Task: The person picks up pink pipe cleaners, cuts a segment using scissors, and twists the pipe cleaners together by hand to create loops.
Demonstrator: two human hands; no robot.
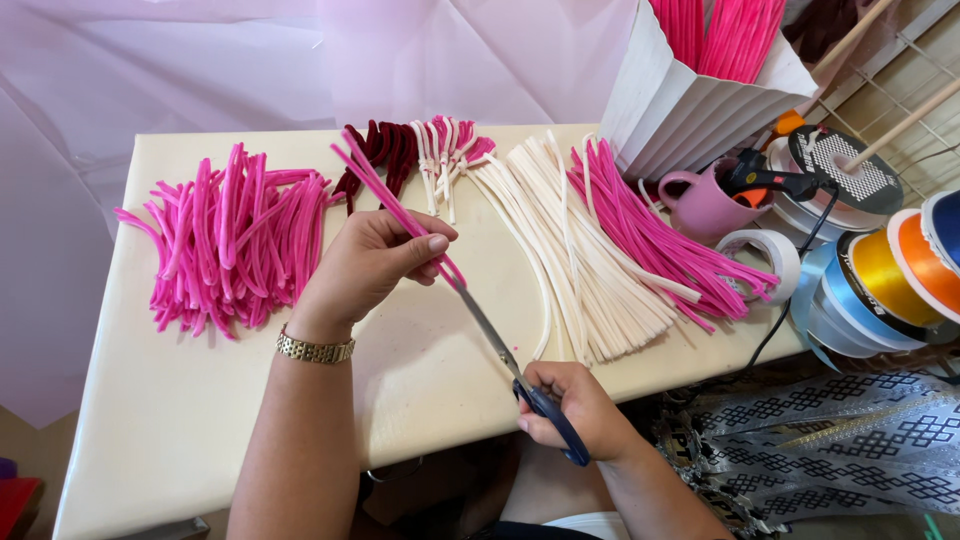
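My left hand point(372, 262) pinches a thin bundle of pink pipe cleaners point(385, 195) that slants up toward the far left. My right hand point(575, 408) grips blue-handled scissors point(500, 350); their blades point up-left and meet the lower end of the pink bundle just below my left fingers. A gold watch band point(314, 349) circles my left wrist. Both hands hover over a cream table point(180, 420).
A pile of folded pink pipe cleaners point(235, 240) lies at the left. Dark red, white and pink stems point(590, 240) spread across the middle. A white pleated box point(690, 100), pink mug point(705, 205), glue gun point(775, 180), tape roll point(765, 250) and ribbon spools point(880, 275) crowd the right.
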